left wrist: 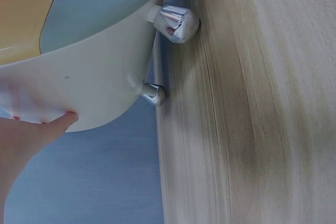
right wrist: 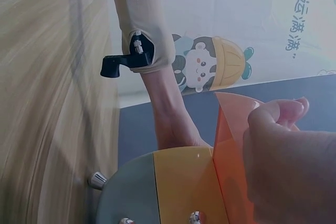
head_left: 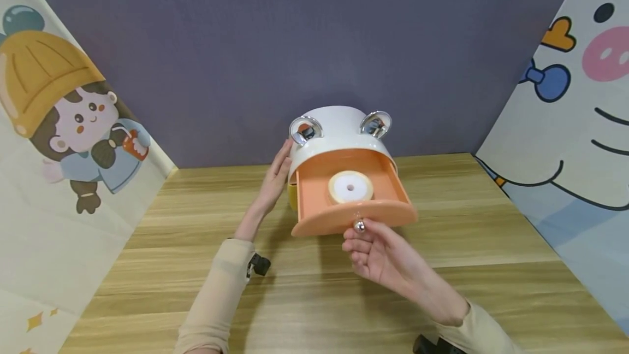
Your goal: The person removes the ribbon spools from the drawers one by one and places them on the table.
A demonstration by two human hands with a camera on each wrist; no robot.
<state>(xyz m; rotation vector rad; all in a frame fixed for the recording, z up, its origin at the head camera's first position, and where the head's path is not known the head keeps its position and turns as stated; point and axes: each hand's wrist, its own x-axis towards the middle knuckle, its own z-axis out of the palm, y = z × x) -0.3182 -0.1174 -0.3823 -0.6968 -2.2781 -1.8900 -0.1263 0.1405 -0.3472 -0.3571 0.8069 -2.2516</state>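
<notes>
Purple-grey wall point(head_left: 314, 42) rises at 12 o'clock, meeting the far edge of a wood-grain table point(head_left: 467, 223). From the head view, we find cartoon-printed panels bounding the table's slanting sides: the left panel point(head_left: 39, 245) at 9 o'clock, the right panel point(head_left: 555, 135) at 3. Wood runs wide between them and a small cabinet point(head_left: 339, 130) near the middle, and on toward us at 6.

The cabinet has a rounded white shell and two silver ring ears point(head_left: 375, 123). Its orange drawer point(head_left: 314, 195) juts toward 6 o'clock, top open, above the table. Inside, near the middle, a round white roll point(head_left: 361, 191) with a pale yellow rim and a centre hole lies flat. Under the drawer, the right wrist view shows us a yellow front point(right wrist: 184, 177).

Our left hand point(head_left: 273, 184), fingers extended, rests against the cabinet's 9 o'clock side. Our right hand point(head_left: 385, 255), at 5 o'clock, pinches the drawer's silver knob point(head_left: 359, 226).
</notes>
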